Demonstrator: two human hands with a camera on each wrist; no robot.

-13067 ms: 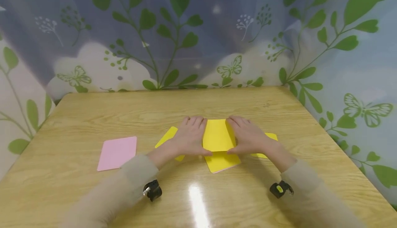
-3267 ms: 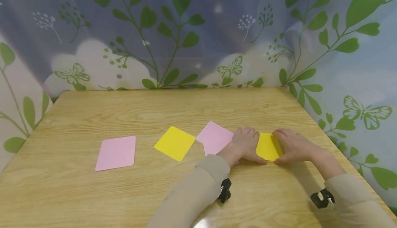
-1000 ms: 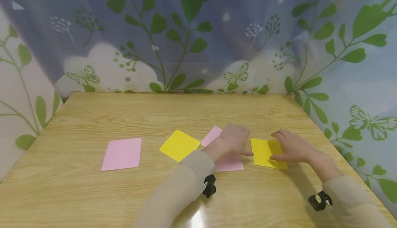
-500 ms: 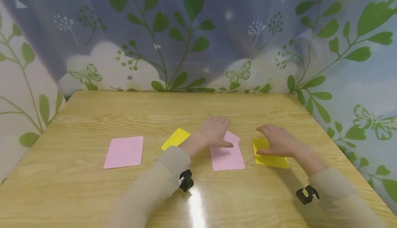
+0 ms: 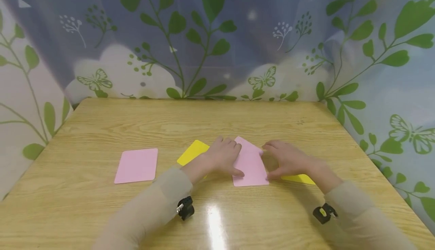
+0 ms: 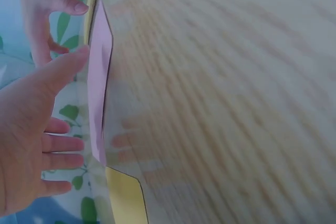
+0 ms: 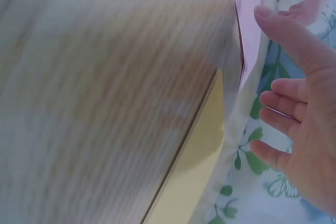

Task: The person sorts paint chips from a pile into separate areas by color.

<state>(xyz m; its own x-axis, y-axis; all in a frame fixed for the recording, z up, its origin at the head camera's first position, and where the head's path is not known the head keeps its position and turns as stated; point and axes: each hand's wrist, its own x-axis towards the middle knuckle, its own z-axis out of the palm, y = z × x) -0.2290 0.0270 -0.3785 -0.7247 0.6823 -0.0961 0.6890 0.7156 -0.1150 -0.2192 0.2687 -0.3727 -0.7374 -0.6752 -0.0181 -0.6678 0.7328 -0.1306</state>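
Note:
Two overlapping pink square cards point(image 5: 250, 167) lie mid-table, the rear one turned at an angle so its corners jut out behind the front one. My left hand point(image 5: 221, 157) is at their left side, fingertips over the rear left edge and thumb by the front left corner. On the opposite side my right hand point(image 5: 289, 159) has its thumb and fingertips right at the cards' right edge. Its palm covers much of a yellow card stack point(image 5: 300, 178). Both wrist views show the fingers spread and the palms facing the pink cards point(image 6: 101, 77).
A yellow card point(image 5: 192, 152) lies turned at an angle under the left wrist, partly hidden. Farther left is a single pink card point(image 5: 136, 166), flat on the wooden table point(image 5: 190, 119). A patterned curtain point(image 5: 217, 38) borders the table behind and at the sides.
Earlier, a yellow card was held over the middle pile, where pink now shows. Then both hands were around the right yellow stack. Since then they have moved left, one to each side of the pink cards.

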